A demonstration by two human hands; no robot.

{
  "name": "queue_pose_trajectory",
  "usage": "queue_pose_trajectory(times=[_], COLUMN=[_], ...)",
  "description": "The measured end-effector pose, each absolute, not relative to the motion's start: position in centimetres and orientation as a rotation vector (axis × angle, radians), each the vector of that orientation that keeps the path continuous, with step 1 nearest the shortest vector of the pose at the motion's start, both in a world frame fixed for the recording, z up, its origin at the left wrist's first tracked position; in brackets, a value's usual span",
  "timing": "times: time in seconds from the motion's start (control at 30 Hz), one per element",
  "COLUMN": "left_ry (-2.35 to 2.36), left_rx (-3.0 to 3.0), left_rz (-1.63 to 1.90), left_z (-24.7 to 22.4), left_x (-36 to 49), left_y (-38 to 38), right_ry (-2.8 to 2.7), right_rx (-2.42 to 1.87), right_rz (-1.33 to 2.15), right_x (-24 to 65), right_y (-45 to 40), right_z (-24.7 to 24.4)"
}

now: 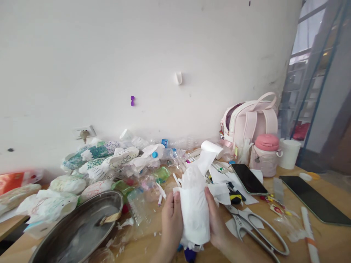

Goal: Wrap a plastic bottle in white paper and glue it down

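Between my two hands stands a bottle-shaped form wrapped in white paper [195,212], narrower at its top and ragged at its lower edge. My left hand [172,215] presses on its left side, thumb uppermost. On its right side lies my right hand [215,219], the fingers partly hidden behind the wrapping. Just behind it, a white paper roll [212,149] trails a loose strip. Metal scissors [256,228] rest to the right of my right hand, near a yellow-and-black tool [236,198]. What is under the paper is hidden.
An oval metal basin [119,199] with a wooden-handled brush [111,218] stands at left. Several paper-covered painted forms [95,155] and clear plastic bottles [181,142] crowd the back. Two phones [249,178], a pink jar [264,157], a white marker [309,232] and a pink backpack [252,120] are at right.
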State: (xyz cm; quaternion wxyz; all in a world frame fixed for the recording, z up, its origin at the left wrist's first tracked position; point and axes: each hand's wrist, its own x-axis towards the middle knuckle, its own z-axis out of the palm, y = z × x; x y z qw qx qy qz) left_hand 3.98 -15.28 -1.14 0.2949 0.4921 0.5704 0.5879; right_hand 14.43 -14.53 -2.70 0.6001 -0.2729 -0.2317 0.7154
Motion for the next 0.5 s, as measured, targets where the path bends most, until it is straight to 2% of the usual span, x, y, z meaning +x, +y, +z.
queue_pose_trajectory(times=[0.1,0.37,0.5], left_ry=[1.472,1.210,1.207], left_rx=[1.312,1.278,1.244], left_rz=[1.552,1.415,1.466], left_z=[-1.6,-1.7,-1.1], left_x=[4.0,3.6,3.7], left_y=[-15.2,-15.0,-15.1], right_ry=[-0.513,-0.690,-0.717], right_rx=[-0.612,-0.655,-0.692], right_rz=[1.715,1.586,1.587], right_x=[14.4,14.7,14.7], right_y=[-14.6,-14.8,-14.7], right_z=[-2.7,-3.5,-3.7])
